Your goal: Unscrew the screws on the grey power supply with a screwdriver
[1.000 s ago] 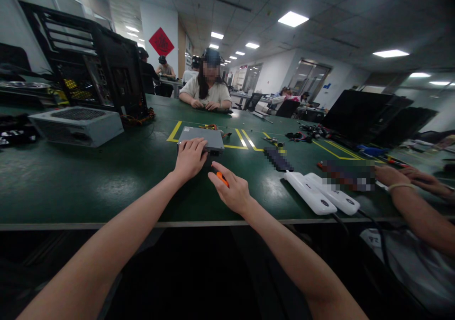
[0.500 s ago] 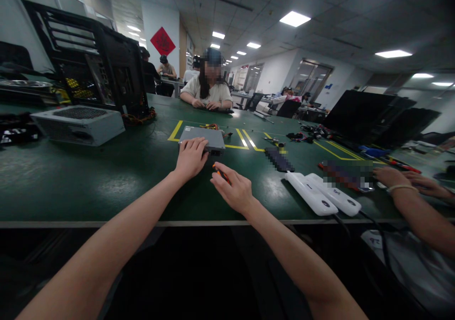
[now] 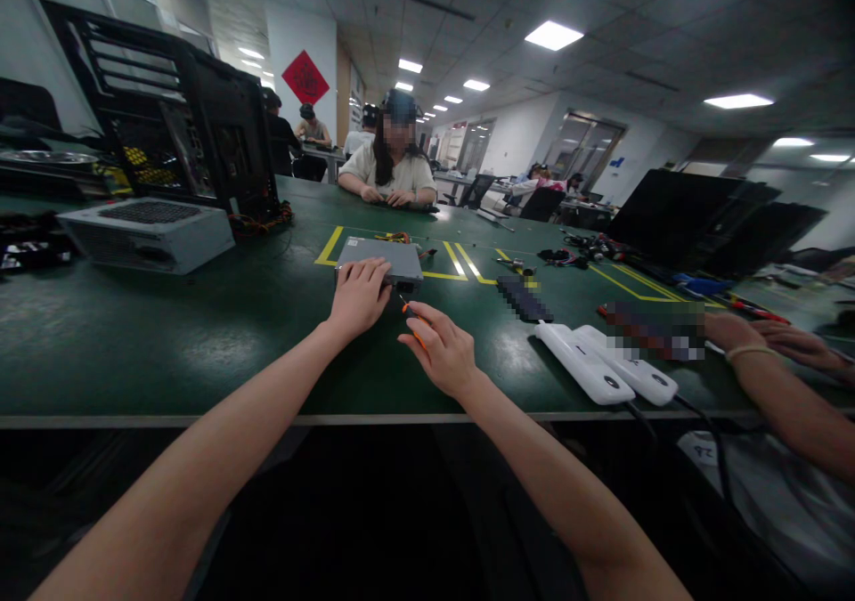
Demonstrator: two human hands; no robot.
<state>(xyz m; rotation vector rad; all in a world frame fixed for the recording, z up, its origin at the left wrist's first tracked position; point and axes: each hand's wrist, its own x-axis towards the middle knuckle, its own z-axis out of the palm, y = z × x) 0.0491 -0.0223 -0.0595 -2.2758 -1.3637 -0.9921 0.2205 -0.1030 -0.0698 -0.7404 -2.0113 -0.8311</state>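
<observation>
A slim grey computer power supply (image 3: 391, 257) lies on the green table with its socket side facing me. My left hand (image 3: 362, 294) is on its near left part, fingers laid over the top and thumb down by the front edge, steadying it. In my right hand (image 3: 442, 347) is an orange and black screwdriver (image 3: 408, 310), held between thumb and fingers. Its thin shaft points up and left toward the front face of the power supply; whether the tip touches is too small to tell. Coloured cables (image 3: 395, 238) come out behind the power supply.
A larger power supply (image 3: 150, 231) and an open black computer case (image 3: 180, 120) stand at left. To the right are two white handheld devices (image 3: 581, 361), a blurred phone-like object (image 3: 525, 298) and a co-worker's hands (image 3: 741, 334). Another person (image 3: 391, 169) sits opposite.
My right hand has shifted its grip and turned the screwdriver, so its shaft now shows toward the power supply. My left hand and the power supply stay put. The neighbour's hand moved slightly.
</observation>
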